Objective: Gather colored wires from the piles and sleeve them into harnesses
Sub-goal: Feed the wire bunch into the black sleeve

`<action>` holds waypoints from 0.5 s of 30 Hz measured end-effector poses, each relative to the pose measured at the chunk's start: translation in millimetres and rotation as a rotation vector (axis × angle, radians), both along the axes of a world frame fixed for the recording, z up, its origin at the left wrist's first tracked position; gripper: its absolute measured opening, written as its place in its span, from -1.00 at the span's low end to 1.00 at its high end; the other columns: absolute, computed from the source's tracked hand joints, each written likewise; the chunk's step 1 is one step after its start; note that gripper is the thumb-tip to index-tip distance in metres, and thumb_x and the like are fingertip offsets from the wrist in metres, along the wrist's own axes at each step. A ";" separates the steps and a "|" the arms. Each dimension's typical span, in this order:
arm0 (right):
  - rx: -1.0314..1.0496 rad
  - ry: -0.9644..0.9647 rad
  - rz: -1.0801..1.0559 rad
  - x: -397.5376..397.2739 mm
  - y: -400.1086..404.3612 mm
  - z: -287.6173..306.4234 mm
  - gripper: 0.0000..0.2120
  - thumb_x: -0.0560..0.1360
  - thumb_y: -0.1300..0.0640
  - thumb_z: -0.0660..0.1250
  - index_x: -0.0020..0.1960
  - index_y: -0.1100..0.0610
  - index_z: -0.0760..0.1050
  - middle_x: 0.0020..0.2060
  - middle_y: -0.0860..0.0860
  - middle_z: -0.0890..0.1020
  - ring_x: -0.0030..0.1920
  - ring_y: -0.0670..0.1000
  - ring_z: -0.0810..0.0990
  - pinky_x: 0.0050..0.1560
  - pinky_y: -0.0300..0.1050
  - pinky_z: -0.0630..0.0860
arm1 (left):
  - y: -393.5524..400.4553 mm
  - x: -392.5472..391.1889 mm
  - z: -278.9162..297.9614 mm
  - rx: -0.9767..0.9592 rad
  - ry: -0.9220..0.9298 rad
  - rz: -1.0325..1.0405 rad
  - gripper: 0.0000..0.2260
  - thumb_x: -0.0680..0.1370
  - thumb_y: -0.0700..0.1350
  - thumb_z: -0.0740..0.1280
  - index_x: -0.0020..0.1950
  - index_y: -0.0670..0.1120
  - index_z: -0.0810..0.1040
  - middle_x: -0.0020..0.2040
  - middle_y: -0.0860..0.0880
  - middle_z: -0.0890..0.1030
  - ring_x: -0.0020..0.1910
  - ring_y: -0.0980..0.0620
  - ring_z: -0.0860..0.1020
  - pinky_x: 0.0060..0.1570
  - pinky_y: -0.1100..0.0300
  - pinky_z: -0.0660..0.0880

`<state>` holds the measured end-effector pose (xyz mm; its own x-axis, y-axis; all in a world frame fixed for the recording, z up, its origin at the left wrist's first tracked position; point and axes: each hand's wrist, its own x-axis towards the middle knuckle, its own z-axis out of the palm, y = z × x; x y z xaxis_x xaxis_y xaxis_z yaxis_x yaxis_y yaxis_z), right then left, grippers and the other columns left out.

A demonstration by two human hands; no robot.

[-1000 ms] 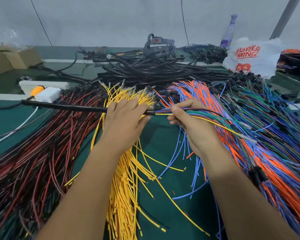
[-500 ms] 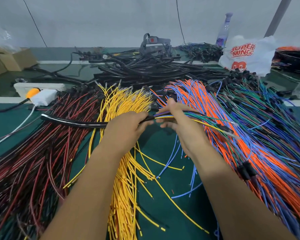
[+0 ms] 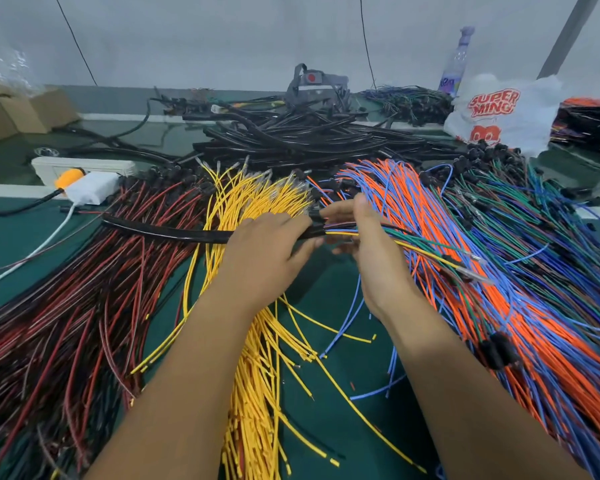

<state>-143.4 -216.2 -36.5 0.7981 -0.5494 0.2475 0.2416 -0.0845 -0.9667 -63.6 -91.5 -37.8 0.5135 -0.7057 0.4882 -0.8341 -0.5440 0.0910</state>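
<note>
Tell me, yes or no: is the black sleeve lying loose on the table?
No, the left hand holds the black sleeve above the wire piles.

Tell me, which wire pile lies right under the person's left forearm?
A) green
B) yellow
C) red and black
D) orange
B: the left forearm crosses over the yellow wires; the red and black pile lies further left, the orange one to the right.

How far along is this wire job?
Done: a heap of black sleeved harnesses lies behind. In hand: the left hand grips a black sleeve while the right hand feeds colored wires in. Left: big red, yellow and orange-blue piles.
</note>
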 end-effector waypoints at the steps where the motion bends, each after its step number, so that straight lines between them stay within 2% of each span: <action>1: 0.017 0.008 -0.010 -0.3 -0.2 0.1 -0.57 0.63 -0.06 0.08 -0.27 -0.02 0.61 -0.30 -0.07 0.65 -0.31 -0.07 0.56 -0.32 -0.23 0.42 | 0.4 0.8 0.4 -0.006 -0.007 0.015 -0.65 0.55 0.19 0.00 0.04 0.03 0.47 -0.18 0.08 0.45 -0.05 -0.07 0.46 -0.15 0.09 0.20; 3: 0.060 0.000 0.001 -1.3 -0.4 -0.3 -0.62 0.63 0.07 0.16 -0.31 0.04 0.57 -0.42 -0.04 0.58 -0.43 -0.06 0.50 -0.40 -0.24 0.39 | 1.9 3.1 0.8 -0.014 -0.032 0.050 -0.66 0.56 0.17 0.03 0.07 0.03 0.49 -0.16 0.05 0.48 -0.04 -0.08 0.46 -0.13 0.08 0.21; 7: 0.028 -0.015 0.051 -2.9 0.5 0.7 -0.69 0.59 0.19 0.23 -0.32 0.04 0.50 -0.45 -0.03 0.54 -0.45 -0.07 0.50 -0.40 -0.26 0.41 | 5.2 5.4 -1.2 -0.066 -0.080 0.095 -0.77 0.57 0.10 0.16 0.06 0.02 0.52 -0.17 0.02 0.44 -0.07 -0.10 0.44 -0.13 0.05 0.25; 12: -0.046 0.022 0.019 -1.8 0.2 -0.4 -0.65 0.61 0.12 0.22 -0.36 0.01 0.42 -0.50 -0.13 0.48 -0.43 -0.13 0.46 -0.41 -0.29 0.40 | 3.0 2.1 -1.6 -0.069 -0.093 0.081 -0.80 0.55 0.10 0.25 0.03 0.01 0.53 -0.17 0.01 0.43 -0.06 -0.11 0.43 -0.09 0.03 0.26; 15: -0.086 0.046 0.022 -2.2 -1.4 -2.6 -0.65 0.61 0.07 0.22 -0.36 0.01 0.39 -0.51 -0.13 0.46 -0.45 -0.15 0.43 -0.42 -0.29 0.37 | 2.0 -0.8 -1.6 -0.040 -0.105 0.050 -0.75 0.55 0.15 0.18 0.02 0.02 0.51 -0.19 0.07 0.33 -0.07 -0.08 0.41 -0.10 0.06 0.20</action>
<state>-145.6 -217.6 -39.2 0.8213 -0.5098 0.2563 0.2002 -0.1631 -0.9661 -64.4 -89.6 -39.4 0.4918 -0.6597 0.5683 -0.8123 -0.5827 0.0265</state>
